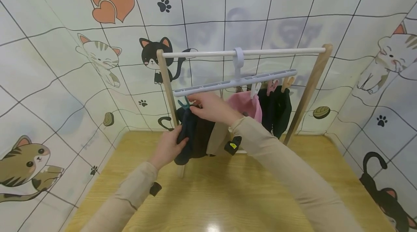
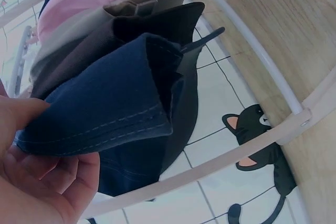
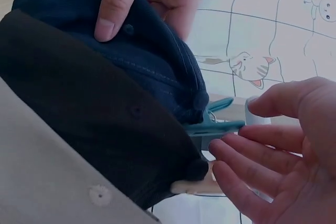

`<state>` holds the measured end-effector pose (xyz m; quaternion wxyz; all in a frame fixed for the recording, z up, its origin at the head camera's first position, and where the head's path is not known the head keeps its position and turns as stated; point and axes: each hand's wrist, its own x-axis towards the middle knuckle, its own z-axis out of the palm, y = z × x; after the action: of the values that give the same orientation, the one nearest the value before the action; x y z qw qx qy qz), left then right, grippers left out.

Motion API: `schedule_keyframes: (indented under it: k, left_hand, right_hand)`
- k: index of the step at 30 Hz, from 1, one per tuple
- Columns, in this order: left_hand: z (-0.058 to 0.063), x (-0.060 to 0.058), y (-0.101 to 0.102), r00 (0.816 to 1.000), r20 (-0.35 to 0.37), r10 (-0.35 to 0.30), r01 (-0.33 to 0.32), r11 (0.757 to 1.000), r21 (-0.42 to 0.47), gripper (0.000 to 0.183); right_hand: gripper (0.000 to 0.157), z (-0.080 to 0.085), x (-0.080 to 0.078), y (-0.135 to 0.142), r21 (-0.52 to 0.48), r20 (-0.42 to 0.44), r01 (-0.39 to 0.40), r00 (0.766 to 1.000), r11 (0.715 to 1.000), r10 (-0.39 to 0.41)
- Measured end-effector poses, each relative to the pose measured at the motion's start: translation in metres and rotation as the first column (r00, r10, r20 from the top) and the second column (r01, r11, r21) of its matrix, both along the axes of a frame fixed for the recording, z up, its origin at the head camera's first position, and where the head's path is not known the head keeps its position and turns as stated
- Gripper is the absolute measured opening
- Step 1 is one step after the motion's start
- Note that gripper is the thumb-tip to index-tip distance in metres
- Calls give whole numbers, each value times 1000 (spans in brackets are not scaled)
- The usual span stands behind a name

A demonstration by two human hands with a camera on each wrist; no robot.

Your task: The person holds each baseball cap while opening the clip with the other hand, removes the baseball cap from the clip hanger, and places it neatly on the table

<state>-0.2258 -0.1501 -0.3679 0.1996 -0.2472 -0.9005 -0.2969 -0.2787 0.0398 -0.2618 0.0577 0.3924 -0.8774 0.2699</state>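
At the left end of the hanger (image 1: 208, 86) is a navy blue baseball cap (image 1: 188, 134), with a teal clothespin (image 1: 184, 103) at its top. My left hand (image 1: 167, 147) pinches this cap by its edge, thumb on one side and fingers on the other. The right hand (image 1: 210, 107) is beside the teal clothespin (image 3: 215, 127); its thumb and fingers are spread, and a fingertip lies close to the clothespin's handle. Whether it touches is hard to tell. Beside the navy cap (image 2: 105, 98) hang a dark brown cap (image 3: 100, 103) and a beige cap (image 3: 42, 166).
A pink cap (image 1: 242, 103) and dark caps (image 1: 281, 110) hang farther right from white, pink and orange clothespins. The hanger hooks over a white rod (image 1: 280, 51) on a wooden-legged rack (image 1: 307, 94). The rack stands on a wooden table (image 1: 208, 195) against cat-patterned walls.
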Motion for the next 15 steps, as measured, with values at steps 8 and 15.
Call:
schedule_keyframes:
  k: [8, 15]
  left_hand:
    - [8, 5, 11, 996, -83, -28, 24, 999, -46, 22]
    - [12, 8, 15, 996, -64, -57, 54, 998, -45, 21]
  right_hand:
    - [30, 6, -6, -12, 24, 0, 77, 997, 997, -77]
    - [20, 12, -8, -22, 21, -12, 183, 983, 983, -183]
